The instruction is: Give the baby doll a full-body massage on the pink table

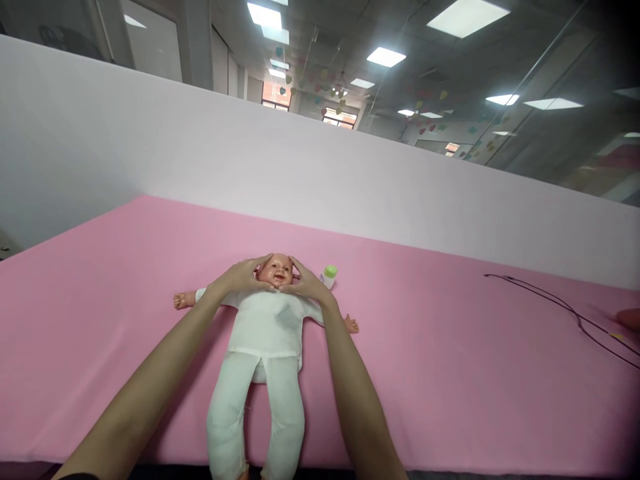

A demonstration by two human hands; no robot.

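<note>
A baby doll [270,323] in a white top and white trousers lies on its back on a pink padded surface [430,347], arms spread out. My left hand [246,275] is at the left side of the doll's head, thumb under the chin and fingers by the temple. On the other side, my right hand [306,283] cups the head in the same way. Between them the two hands hold the head, with the face showing. Just right of my right hand stands a small bottle [329,276] with a green cap.
Thin dark cables [555,300] lie on the pink surface at the right. Part of another person's hand [628,319] shows at the right edge. A low white wall [320,180] runs behind the surface, with glass above it.
</note>
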